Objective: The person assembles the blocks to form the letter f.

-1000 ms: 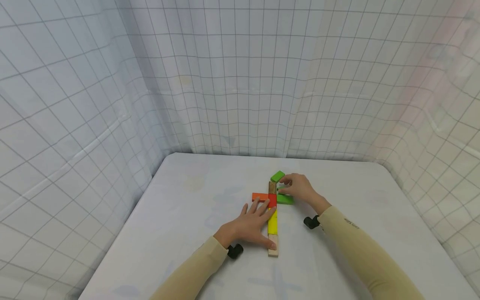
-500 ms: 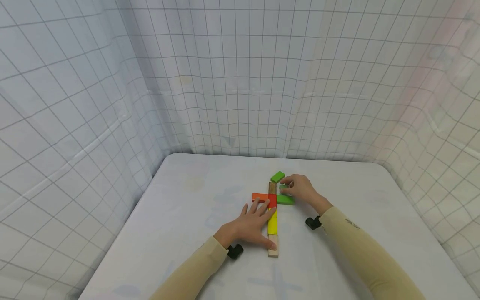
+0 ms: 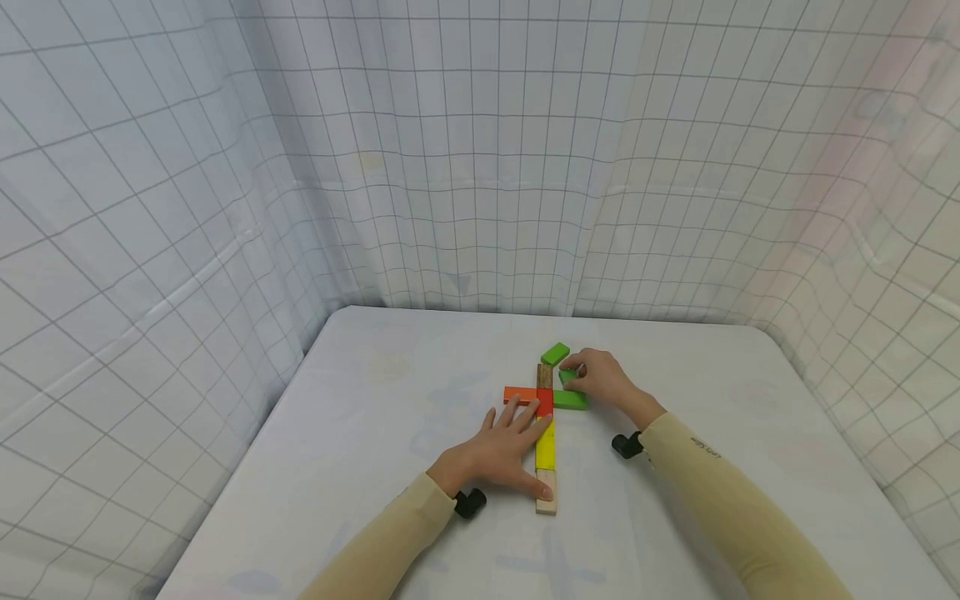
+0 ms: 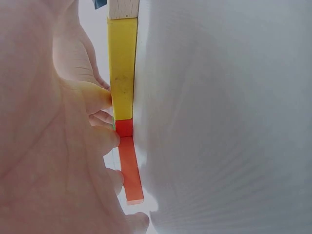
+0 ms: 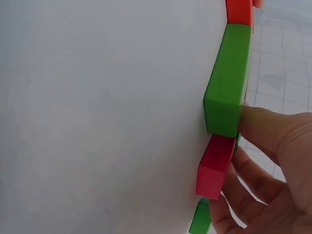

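Pinching bright-green block [image 3: 567, 377], right fingers [image 3: 575, 385]; left fingers [image 3: 534, 432] spread across straight, multicoloured block row [image 3: 545, 446].

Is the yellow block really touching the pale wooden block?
Touching. The left wrist view shows it: the yellow block sits end to end against the pale wooden block, with just a thin seam where they meet.

From the head, looks forward and down at the red block [image 3: 546, 401], shared lower and closer from both wrists.
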Motion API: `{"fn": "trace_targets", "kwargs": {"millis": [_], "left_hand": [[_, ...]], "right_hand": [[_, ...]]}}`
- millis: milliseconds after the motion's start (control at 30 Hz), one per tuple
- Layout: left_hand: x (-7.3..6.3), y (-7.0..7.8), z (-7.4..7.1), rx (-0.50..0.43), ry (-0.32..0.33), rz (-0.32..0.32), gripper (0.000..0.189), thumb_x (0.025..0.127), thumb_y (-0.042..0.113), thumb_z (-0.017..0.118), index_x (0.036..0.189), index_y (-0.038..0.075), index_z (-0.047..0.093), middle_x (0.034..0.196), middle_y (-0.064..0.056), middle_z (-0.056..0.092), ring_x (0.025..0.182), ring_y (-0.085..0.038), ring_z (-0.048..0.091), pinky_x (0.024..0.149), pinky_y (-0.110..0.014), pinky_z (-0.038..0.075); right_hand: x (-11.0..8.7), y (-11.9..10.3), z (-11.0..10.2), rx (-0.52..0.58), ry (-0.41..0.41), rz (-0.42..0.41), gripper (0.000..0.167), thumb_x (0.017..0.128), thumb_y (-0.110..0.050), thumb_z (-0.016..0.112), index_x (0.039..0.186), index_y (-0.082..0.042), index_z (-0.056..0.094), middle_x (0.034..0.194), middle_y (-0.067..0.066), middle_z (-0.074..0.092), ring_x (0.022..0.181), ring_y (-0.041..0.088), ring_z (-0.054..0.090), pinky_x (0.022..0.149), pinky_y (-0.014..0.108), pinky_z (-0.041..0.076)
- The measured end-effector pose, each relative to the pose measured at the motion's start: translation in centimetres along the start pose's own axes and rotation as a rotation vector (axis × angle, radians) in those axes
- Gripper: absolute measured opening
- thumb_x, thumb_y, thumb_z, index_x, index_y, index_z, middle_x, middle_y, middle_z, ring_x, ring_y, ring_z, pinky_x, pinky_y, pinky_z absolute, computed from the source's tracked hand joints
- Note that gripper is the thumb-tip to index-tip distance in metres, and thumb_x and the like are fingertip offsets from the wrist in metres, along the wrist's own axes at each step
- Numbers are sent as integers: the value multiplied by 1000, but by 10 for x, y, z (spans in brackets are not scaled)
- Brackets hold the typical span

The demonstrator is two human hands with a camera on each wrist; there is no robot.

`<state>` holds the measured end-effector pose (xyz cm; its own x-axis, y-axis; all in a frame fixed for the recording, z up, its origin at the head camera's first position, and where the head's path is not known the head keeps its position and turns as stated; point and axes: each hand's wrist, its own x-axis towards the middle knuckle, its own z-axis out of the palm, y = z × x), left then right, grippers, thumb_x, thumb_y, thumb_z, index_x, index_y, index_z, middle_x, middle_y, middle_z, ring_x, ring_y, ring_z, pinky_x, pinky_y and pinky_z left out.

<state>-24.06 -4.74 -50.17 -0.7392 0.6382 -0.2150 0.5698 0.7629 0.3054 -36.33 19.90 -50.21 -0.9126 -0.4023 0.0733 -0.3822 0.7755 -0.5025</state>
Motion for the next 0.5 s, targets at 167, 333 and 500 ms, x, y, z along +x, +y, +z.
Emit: {"fn": "trace_targets", "kwargs": {"millis": [167, 333, 500], "left_hand": [[1, -2, 2, -11, 3, 4, 116, 74, 85, 60, 163, 29, 11, 169, -1, -6, 152, -32, -14, 116, -66, 0], [2, -2, 2, -15, 4, 4, 117, 74, 85, 60, 163, 29, 10, 169, -1, -6, 153, -32, -14, 116, -66, 1], [2, -3, 2, -10, 1, -1, 117, 74, 85, 60, 163, 30, 10, 169, -1, -5, 153, -32, -13, 116, -66, 2]], "right_hand": [[1, 0, -3, 7, 5, 14, 33, 85, -20, 83, 117, -13, 76, 109, 5, 68, 91, 22, 60, 74, 35, 54], [5, -1, -8, 7, 25, 53, 31, 87, -22, 82, 116, -15, 76, 109, 5, 66, 91, 22, 59, 71, 31, 54], [8, -2, -11, 15, 49, 65, 34, 87, -21, 81, 120, -13, 74, 109, 6, 66, 90, 23, 59, 68, 30, 54]]}}
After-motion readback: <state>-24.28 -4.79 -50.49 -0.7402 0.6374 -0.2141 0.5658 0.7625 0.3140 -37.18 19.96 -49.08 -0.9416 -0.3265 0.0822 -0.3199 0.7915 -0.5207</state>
